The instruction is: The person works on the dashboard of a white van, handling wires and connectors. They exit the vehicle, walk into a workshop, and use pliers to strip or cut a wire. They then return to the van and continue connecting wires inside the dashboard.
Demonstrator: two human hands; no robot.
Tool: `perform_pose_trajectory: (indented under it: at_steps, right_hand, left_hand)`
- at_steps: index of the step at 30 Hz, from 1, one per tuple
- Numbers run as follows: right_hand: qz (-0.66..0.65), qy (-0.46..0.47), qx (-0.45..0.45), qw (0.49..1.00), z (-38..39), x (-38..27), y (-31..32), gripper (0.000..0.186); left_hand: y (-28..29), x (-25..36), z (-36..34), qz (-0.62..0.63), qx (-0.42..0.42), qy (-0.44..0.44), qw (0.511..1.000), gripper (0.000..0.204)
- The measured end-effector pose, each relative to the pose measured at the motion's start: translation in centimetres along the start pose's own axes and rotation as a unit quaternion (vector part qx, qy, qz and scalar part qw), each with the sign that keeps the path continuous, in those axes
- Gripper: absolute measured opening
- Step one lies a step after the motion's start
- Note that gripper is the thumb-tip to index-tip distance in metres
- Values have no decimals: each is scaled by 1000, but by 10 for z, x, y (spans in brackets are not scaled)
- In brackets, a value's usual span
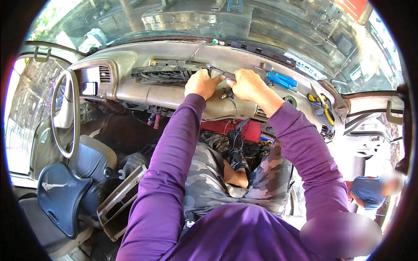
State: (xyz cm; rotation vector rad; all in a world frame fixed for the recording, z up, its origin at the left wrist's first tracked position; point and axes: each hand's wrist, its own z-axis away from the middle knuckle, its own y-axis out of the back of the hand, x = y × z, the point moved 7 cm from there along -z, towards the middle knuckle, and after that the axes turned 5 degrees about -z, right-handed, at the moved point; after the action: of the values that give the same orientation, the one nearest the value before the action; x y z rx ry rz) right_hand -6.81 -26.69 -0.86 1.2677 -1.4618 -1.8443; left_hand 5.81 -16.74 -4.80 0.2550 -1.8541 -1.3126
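Note:
My left hand (201, 83) and my right hand (250, 87) are close together above the top of the dashboard (161, 93). Their fingers are closed on opposite ends of a narrow dark strip (223, 72), whose exact kind I cannot make out. To the left of my left hand, a long dark trim piece (167, 71) with a bundle of wires lies along the dashboard. A small dark connector with a wire (227, 93) sits just below the hands. Blue-handled screwdrivers (282, 80) lie to the right of my right hand.
Yellow-and-black pliers (323, 109) rest on a cloth at the dashboard's right end. A steering wheel (77, 130) stands at the left, with a detached frame panel (119, 202) by the seat. Something red (251, 130) and loose wires are below the dashboard. Another person (368, 193) is outside, right.

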Motion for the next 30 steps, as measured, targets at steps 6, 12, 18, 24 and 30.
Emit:
perform_pose_trajectory:
  at_steps: [6,12,18,24,30]
  right_hand:
    - [-23,-15,96,995,29,9,38,37]
    - [3,-28,227,974,97,95,41,36]
    - [-17,-144,232,962,166,154,41,33]
    - [82,-229,277,929,198,185,45,33]
    - [134,-236,270,924,185,188,46,33]
  left_hand:
    - [-6,-19,-5,115,-30,-96,988,24]
    - [-19,-37,-6,377,-123,-54,916,23]
    - [-7,-32,0,407,-100,8,908,22]
    - [-13,-41,-9,367,-86,-34,926,16]
    - [-6,-31,-4,363,-85,-6,928,11]
